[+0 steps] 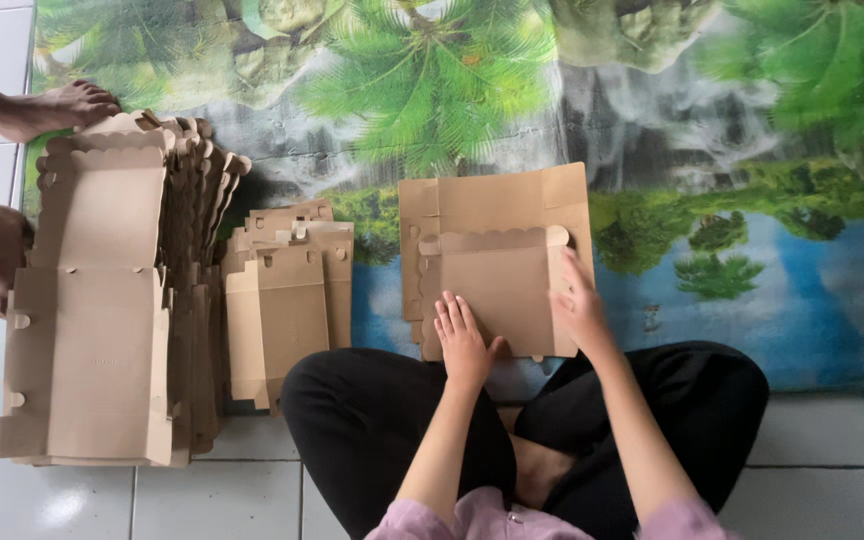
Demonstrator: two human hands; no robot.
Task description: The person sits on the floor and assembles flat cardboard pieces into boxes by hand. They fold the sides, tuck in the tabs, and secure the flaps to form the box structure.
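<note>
the person sits cross-legged at the near edge of a printed mat showing palms and water, laid on a white tiled floor. on the mat just in front of the knees lies a flat brown cardboard box blank, partly folded, with a scalloped flap across its middle. the left hand lies flat on the lower left part of the blank, fingers straight and close together, palm pressing down. the right hand rests on the blank's right edge, fingers spread and bent lightly over the side flap; it grips nothing that can be made out.

to the left of the blank, on the mat's near edge, sits a small pile of unfolded blanks. further left, at the mat's left edge and partly on the tiles, stands a larger stack of bigger blanks, fanned at its right side. two bare feet of another person touch the far left of that stack.
</note>
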